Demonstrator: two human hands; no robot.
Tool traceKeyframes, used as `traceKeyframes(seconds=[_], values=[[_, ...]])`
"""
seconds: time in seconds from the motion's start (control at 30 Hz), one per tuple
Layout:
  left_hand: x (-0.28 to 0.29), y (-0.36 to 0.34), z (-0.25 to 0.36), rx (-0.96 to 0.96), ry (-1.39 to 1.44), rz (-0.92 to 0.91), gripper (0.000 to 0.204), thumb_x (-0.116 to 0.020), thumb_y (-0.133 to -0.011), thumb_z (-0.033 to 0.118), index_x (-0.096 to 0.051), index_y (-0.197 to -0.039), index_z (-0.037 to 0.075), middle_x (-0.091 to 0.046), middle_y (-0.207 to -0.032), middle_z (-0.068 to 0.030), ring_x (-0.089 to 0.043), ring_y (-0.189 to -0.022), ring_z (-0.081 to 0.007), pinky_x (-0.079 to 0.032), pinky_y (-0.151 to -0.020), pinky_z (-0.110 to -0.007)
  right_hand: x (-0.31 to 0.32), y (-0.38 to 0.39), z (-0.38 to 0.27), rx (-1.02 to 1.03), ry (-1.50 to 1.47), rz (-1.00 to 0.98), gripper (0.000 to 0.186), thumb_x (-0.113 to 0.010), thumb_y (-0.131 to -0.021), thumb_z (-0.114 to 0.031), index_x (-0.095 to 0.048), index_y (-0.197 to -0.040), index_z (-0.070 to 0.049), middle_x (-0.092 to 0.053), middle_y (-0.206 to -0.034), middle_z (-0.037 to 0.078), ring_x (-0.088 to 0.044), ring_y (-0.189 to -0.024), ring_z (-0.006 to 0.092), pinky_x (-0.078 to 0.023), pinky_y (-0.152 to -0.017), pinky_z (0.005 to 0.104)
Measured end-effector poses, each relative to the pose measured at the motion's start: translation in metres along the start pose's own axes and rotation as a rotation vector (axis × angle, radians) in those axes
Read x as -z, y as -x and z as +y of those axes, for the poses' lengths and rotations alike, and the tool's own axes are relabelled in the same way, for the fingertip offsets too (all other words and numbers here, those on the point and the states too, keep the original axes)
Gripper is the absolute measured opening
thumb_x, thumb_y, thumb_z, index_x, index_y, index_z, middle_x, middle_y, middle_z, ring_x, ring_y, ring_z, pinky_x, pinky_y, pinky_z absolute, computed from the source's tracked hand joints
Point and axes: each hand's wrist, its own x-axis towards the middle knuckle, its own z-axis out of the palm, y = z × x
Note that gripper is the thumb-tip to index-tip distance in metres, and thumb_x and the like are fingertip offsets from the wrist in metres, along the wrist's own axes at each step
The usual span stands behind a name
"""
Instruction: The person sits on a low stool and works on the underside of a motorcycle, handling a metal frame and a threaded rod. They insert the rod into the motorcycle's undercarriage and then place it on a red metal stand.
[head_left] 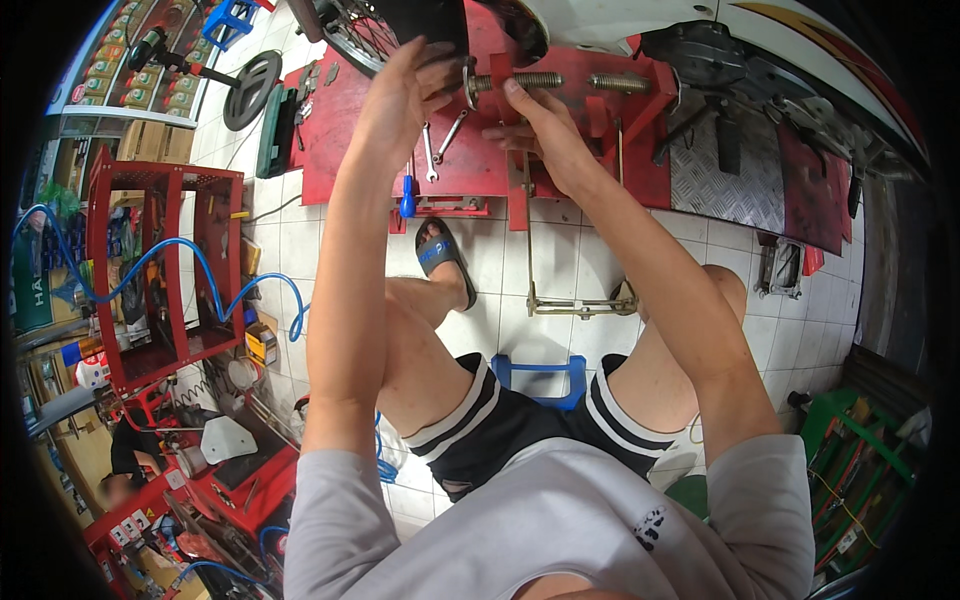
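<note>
A red motorcycle lift platform (340, 160) lies in front of me, with a threaded clamp screw (530, 80) running across its far side. My left hand (412, 85) is raised beside the black tire (425, 25), left of the screw's round metal end (470, 82). Its fingers are apart, slightly blurred, and no held thing shows. Under the screw, my right hand (545, 130) has its thumb up against or just beside the threads and its fingers stretched to the left. Two wrenches (432, 165) and a blue-handled screwdriver (408, 197) lie on the platform between my forearms.
A motorcycle's engine side (690, 55) stands at the far right. A metal pedal linkage (580, 305) reaches over the tiled floor between my legs. To the left stand a red tool cart (170, 280) and a coiled blue air hose (190, 250); a green rack (850, 440) stands right.
</note>
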Motion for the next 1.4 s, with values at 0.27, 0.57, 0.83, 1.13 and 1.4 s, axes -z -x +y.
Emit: traceKeyframes(seconds=[0.27, 0.57, 0.83, 1.13, 1.4], values=[[-0.016, 0.005, 0.001, 0.028, -0.037, 0.059, 0.051, -0.037, -0.100, 0.040, -0.054, -0.122, -0.003, -0.068, -0.112, -0.0179, -0.059, -0.105, -0.0267, -0.041, -0.095, -0.037, -0.001, 0.003, -0.003, -0.016, 0.001, -0.015, 0.078, -0.061, -0.089, -0.056, -0.040, -0.135, 0.003, -0.055, -0.121, 0.015, -0.069, -0.095, 0.0219, -0.054, -0.077, 0.0285], [-0.024, 0.002, -0.002, 0.062, -0.062, 0.023, 0.051, -0.037, -0.100, 0.040, -0.055, -0.121, -0.002, -0.069, -0.097, -0.0124, -0.058, -0.105, -0.0274, -0.038, -0.098, -0.041, 0.005, 0.000, -0.001, -0.008, -0.004, -0.014, 0.076, -0.061, -0.090, -0.055, -0.041, -0.135, 0.002, -0.054, -0.125, 0.014, -0.069, -0.095, 0.0226, -0.053, -0.078, 0.0300], [-0.015, 0.003, -0.001, -0.028, -0.104, 0.063, 0.052, -0.035, -0.100, 0.041, -0.051, -0.128, 0.000, -0.069, -0.103, -0.0137, -0.058, -0.103, -0.0252, -0.037, -0.098, -0.039, -0.001, 0.002, -0.002, -0.013, -0.012, -0.032, 0.076, -0.061, -0.090, -0.055, -0.041, -0.136, 0.002, -0.053, -0.127, 0.014, -0.069, -0.095, 0.0226, -0.053, -0.078, 0.0295], [-0.012, 0.003, 0.003, -0.036, -0.054, -0.007, 0.052, -0.036, -0.101, 0.039, -0.051, -0.128, -0.003, -0.068, -0.106, -0.0132, -0.058, -0.102, -0.0244, -0.040, -0.095, -0.039, 0.004, -0.001, 0.001, -0.007, -0.001, -0.033, 0.079, -0.062, -0.090, -0.055, -0.038, -0.138, 0.003, -0.053, -0.128, 0.016, -0.069, -0.095, 0.0231, -0.053, -0.078, 0.0297], [0.008, -0.006, 0.000, -0.022, 0.120, -0.207, 0.051, -0.037, -0.100, 0.041, -0.052, -0.127, 0.000, -0.065, -0.116, -0.0147, -0.058, -0.104, -0.0255, -0.040, -0.095, -0.040, 0.000, 0.001, -0.002, -0.010, -0.010, -0.041, 0.076, -0.061, -0.091, -0.052, -0.038, -0.136, 0.004, -0.053, -0.126, 0.015, -0.069, -0.095, 0.0242, -0.053, -0.078, 0.0299]])
